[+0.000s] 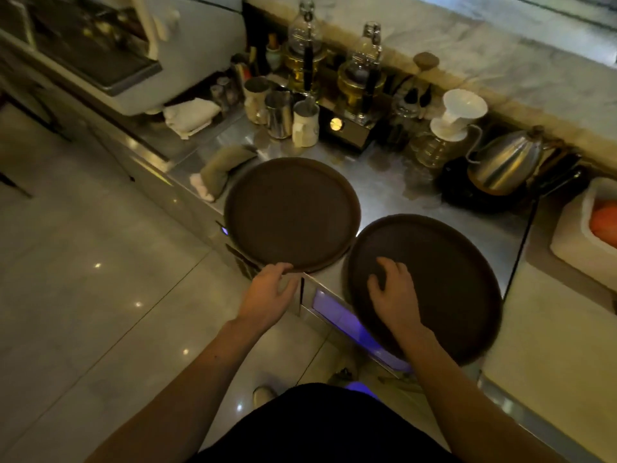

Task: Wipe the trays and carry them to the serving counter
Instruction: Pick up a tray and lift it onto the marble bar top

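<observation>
Two round dark brown trays lie side by side on the steel counter, their rims touching. The left tray overhangs the counter's front edge; my left hand grips its near rim. The right tray also sticks out past the edge toward me. My right hand rests flat on its surface near the left side, fingers spread, holding nothing. A folded grey-green cloth lies on the counter just left of the left tray.
Behind the trays stand metal pitchers, glass siphon brewers, a white dripper on a glass server and a steel kettle. A white box sits at right. Tiled floor lies left.
</observation>
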A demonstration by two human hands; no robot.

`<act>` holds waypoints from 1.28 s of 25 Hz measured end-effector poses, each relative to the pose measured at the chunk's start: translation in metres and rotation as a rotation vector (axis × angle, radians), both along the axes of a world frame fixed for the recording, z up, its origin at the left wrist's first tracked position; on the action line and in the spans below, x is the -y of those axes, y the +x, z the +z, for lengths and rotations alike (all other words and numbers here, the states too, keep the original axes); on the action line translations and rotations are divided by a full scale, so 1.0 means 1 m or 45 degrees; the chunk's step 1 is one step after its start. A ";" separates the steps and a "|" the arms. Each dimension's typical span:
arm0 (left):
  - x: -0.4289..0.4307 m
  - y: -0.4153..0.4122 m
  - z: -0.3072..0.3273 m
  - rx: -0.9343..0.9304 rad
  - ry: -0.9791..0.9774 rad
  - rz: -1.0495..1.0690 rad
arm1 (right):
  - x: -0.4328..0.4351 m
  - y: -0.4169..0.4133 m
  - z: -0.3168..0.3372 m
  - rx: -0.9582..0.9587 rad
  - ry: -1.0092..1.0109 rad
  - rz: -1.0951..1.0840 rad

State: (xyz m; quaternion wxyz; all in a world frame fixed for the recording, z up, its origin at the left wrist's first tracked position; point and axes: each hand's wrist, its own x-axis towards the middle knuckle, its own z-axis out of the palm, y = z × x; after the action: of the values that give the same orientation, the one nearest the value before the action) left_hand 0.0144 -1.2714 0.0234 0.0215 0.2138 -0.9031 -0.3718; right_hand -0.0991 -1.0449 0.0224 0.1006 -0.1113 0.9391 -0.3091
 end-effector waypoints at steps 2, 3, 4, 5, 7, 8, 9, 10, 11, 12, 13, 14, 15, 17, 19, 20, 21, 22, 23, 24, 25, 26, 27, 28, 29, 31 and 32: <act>0.022 0.024 0.004 -0.023 -0.039 0.032 | 0.034 0.011 0.008 -0.020 -0.008 0.134; 0.032 0.033 0.006 -0.032 -0.055 0.040 | 0.048 0.014 0.011 -0.029 -0.015 0.191; 0.042 0.043 0.007 -0.037 -0.072 0.059 | 0.062 0.018 0.014 -0.044 -0.015 0.248; 0.053 0.053 0.008 -0.035 -0.090 0.089 | 0.076 0.022 0.017 -0.069 -0.003 0.306; 0.069 0.067 0.008 -0.042 -0.125 0.142 | 0.097 0.026 0.022 -0.113 0.046 0.392; 0.076 0.071 0.008 -0.052 -0.144 0.160 | 0.106 0.026 0.025 -0.134 0.073 0.428; 0.083 0.073 0.007 -0.058 -0.160 0.175 | 0.115 0.024 0.027 -0.161 0.102 0.461; 0.089 0.075 0.007 -0.059 -0.170 0.194 | 0.123 0.021 0.028 -0.188 0.134 0.495; 0.094 0.074 0.007 -0.052 -0.181 0.206 | 0.129 0.017 0.029 -0.212 0.168 0.523; 0.098 0.072 0.006 -0.043 -0.189 0.214 | 0.135 0.012 0.030 -0.229 0.209 0.549; 0.102 0.068 0.006 -0.034 -0.200 0.217 | 0.141 0.006 0.032 -0.243 0.251 0.575; 0.105 0.063 0.005 -0.028 -0.219 0.214 | 0.147 -0.003 0.033 -0.255 0.290 0.596; 0.109 0.056 0.004 -0.021 -0.236 0.216 | 0.152 -0.012 0.033 -0.269 0.327 0.619; 0.116 0.037 0.002 0.014 -0.245 0.229 | 0.162 -0.034 0.032 -0.295 0.400 0.659; 0.121 0.014 -0.001 0.064 -0.249 0.242 | 0.172 -0.063 0.028 -0.286 0.475 0.678; 0.123 0.003 -0.003 0.093 -0.247 0.246 | 0.176 -0.076 0.026 -0.272 0.513 0.676; 0.125 -0.007 -0.006 0.129 -0.242 0.245 | 0.178 -0.090 0.023 -0.255 0.550 0.671; 0.128 -0.020 -0.008 0.177 -0.233 0.243 | 0.181 -0.107 0.020 -0.232 0.578 0.662; 0.130 -0.031 -0.010 0.229 -0.219 0.244 | 0.182 -0.123 0.018 -0.214 0.604 0.653; 0.132 -0.041 -0.012 0.277 -0.207 0.246 | 0.183 -0.138 0.015 -0.198 0.625 0.647; 0.134 -0.050 -0.014 0.316 -0.198 0.250 | 0.183 -0.152 0.013 -0.176 0.643 0.639; 0.136 -0.059 -0.016 0.352 -0.191 0.260 | 0.183 -0.167 0.010 -0.145 0.663 0.632; 0.138 -0.068 -0.018 0.385 -0.184 0.275 | 0.183 -0.182 0.007 -0.113 0.681 0.625; 0.140 -0.073 -0.020 0.413 -0.177 0.296 | 0.181 -0.193 0.004 -0.091 0.696 0.619; 0.142 -0.077 -0.022 0.437 -0.161 0.319 | 0.179 -0.202 -0.001 -0.072 0.707 0.614; 0.145 -0.084 -0.027 0.467 -0.099 0.371 | 0.175 -0.219 -0.010 -0.009 0.698 0.574; 0.146 -0.087 -0.029 0.469 -0.061 0.399 | 0.173 -0.225 -0.014 0.033 0.683 0.541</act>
State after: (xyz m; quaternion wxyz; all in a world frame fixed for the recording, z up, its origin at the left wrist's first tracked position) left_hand -0.0721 -1.4169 -0.0059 -0.0812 0.4148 -0.8562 -0.2970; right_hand -0.3239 -1.2175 0.0088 0.2004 -0.2702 0.9414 -0.0245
